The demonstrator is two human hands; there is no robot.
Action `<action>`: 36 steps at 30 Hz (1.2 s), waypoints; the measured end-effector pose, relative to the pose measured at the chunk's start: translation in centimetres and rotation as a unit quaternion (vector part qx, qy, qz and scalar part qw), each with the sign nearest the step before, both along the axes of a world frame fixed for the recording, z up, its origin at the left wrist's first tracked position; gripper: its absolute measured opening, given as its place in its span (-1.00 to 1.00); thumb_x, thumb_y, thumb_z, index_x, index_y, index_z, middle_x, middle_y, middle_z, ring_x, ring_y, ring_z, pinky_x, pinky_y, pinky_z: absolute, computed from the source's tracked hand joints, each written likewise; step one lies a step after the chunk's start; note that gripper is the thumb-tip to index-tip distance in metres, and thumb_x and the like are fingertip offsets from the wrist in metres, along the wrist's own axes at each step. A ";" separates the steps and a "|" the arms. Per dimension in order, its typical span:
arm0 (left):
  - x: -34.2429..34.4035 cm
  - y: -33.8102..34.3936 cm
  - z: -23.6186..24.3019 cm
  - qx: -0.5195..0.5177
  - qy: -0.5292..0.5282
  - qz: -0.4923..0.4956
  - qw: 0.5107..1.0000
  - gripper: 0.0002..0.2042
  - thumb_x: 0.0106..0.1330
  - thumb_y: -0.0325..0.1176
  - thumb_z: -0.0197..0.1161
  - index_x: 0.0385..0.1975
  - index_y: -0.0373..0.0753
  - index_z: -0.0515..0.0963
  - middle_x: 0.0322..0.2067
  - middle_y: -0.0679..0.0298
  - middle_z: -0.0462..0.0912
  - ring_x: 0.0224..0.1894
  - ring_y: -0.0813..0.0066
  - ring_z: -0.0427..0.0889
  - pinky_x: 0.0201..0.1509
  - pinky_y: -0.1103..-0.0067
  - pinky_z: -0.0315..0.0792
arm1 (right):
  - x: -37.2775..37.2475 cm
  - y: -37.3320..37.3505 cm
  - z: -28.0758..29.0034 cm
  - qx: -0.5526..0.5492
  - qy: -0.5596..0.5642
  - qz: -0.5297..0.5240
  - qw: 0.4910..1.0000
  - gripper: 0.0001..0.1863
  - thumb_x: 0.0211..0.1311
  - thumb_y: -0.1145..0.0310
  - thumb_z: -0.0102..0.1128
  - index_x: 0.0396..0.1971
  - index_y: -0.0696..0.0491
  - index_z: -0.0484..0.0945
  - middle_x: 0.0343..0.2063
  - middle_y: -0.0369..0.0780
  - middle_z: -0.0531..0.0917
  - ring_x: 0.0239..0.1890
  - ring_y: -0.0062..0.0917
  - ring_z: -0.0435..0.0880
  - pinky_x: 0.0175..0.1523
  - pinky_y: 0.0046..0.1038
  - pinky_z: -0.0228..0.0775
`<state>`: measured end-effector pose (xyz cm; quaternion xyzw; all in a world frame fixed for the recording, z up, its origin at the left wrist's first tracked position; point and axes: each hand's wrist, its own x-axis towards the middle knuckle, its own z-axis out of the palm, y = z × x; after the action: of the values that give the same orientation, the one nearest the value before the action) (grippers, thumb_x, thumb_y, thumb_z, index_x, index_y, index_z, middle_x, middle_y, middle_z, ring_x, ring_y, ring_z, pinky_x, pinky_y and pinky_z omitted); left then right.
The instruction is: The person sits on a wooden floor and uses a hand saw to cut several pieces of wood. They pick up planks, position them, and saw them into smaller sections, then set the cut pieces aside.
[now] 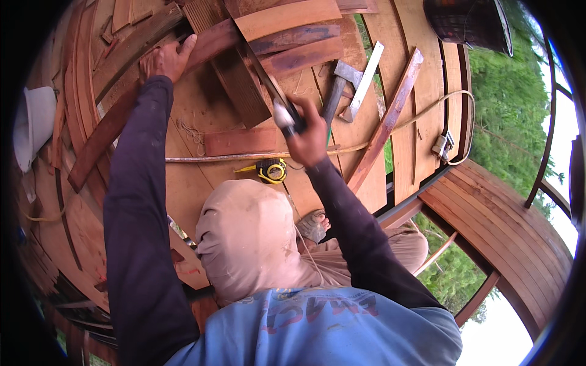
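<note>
My left hand grips a long reddish-brown wooden board, its thumb lying along the top. The board slants up to the right across a thick brown timber block. In my right hand is the handle of a handsaw, slightly blurred. The saw blade reaches up and away, crossing the board just beyond the block's upper part. Where its teeth meet the wood is hard to make out. A short reddish offcut and a yellow-and-black tape measure lie below the block.
Right of the saw lie a hatchet, a metal try square and a narrow plank. A cable crosses the gapped plank floor. Cut boards lie ahead, a dark bucket far right, a white container-like object left.
</note>
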<state>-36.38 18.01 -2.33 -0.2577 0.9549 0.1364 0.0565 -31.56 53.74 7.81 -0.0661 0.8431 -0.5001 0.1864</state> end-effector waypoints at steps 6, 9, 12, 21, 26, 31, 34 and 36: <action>0.0 0.0 0.0 -0.002 -0.009 -0.007 1.000 -0.12 0.25 0.57 -0.13 -0.02 -0.20 0.71 -0.08 -0.14 0.70 0.03 -0.13 0.66 0.13 0.19 0.50 | 1.5 2.1 -0.7 -0.028 -0.006 0.007 1.000 -0.59 0.28 0.37 0.32 0.10 0.13 0.49 -0.25 0.03 0.74 -0.10 -0.44 0.75 -0.05 -0.40 0.53; 0.7 -0.5 -0.7 -0.034 0.021 0.001 0.999 -0.20 0.29 0.55 -0.19 -0.03 -0.01 0.73 -0.15 -0.07 0.74 0.01 -0.10 0.68 0.12 0.15 0.49 | 7.3 7.2 1.4 -0.058 0.005 -0.029 0.998 -0.54 0.30 0.37 0.36 0.15 0.16 0.47 -0.18 -0.07 0.77 -0.06 -0.49 0.76 0.05 -0.48 0.51; 1.4 -1.3 -1.2 -0.046 0.024 0.015 0.999 -0.19 0.29 0.55 -0.19 -0.01 -0.02 0.72 -0.13 -0.05 0.74 0.02 -0.07 0.69 0.13 0.17 0.49 | 4.8 4.7 0.5 -0.030 0.009 0.002 1.000 -0.57 0.29 0.37 0.36 0.11 0.15 0.52 -0.23 -0.09 0.76 -0.17 -0.51 0.75 -0.02 -0.49 0.52; 0.0 -0.3 0.7 0.021 -0.016 0.008 1.000 -0.11 0.26 0.56 -0.14 0.04 -0.20 0.69 -0.01 -0.11 0.68 0.13 -0.08 0.62 0.23 0.20 0.44 | 3.0 3.0 -1.5 -0.079 0.057 -0.017 0.995 -0.62 0.29 0.36 0.35 0.06 0.14 0.55 -0.31 -0.05 0.74 -0.24 -0.53 0.75 -0.10 -0.50 0.53; 0.2 -0.8 0.6 0.013 -0.044 0.008 0.999 -0.10 0.25 0.59 -0.19 0.06 -0.14 0.68 -0.03 -0.07 0.71 0.09 -0.04 0.66 0.20 0.20 0.46 | 2.2 2.3 -0.9 -0.046 0.044 0.016 0.998 -0.60 0.35 0.38 0.29 0.12 0.18 0.49 -0.21 -0.08 0.76 -0.13 -0.61 0.71 -0.01 -0.54 0.49; -0.3 0.7 0.9 0.015 0.007 0.006 1.000 -0.10 0.25 0.58 -0.16 0.05 -0.18 0.68 -0.03 -0.11 0.69 0.09 -0.06 0.66 0.18 0.22 0.47 | -2.3 -3.1 -4.4 -0.075 0.113 -0.016 0.991 -0.57 0.27 0.35 0.35 0.11 0.11 0.51 -0.29 -0.01 0.74 -0.23 -0.33 0.77 -0.09 -0.39 0.54; 0.0 0.0 1.1 0.053 0.003 -0.008 0.999 -0.11 0.24 0.57 -0.11 0.04 -0.21 0.68 -0.05 -0.13 0.69 0.07 -0.07 0.66 0.16 0.21 0.48 | 1.3 0.5 -3.7 -0.081 0.054 -0.010 0.995 -0.54 0.30 0.35 0.35 0.15 0.16 0.51 -0.21 -0.05 0.76 -0.08 -0.49 0.74 0.04 -0.44 0.53; -0.4 -0.3 2.0 0.067 -0.039 -0.027 0.997 -0.12 0.24 0.56 -0.07 0.00 -0.23 0.69 -0.06 -0.12 0.70 0.07 -0.07 0.66 0.15 0.20 0.48 | 3.8 3.3 -4.3 -0.127 0.086 -0.028 0.988 -0.55 0.30 0.37 0.37 0.12 0.21 0.52 -0.22 -0.10 0.76 -0.08 -0.52 0.73 0.08 -0.46 0.52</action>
<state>-36.75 17.67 -0.36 -0.2323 0.9472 0.1888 0.1145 -27.78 57.08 3.54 -0.1081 0.7871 -0.6007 0.0889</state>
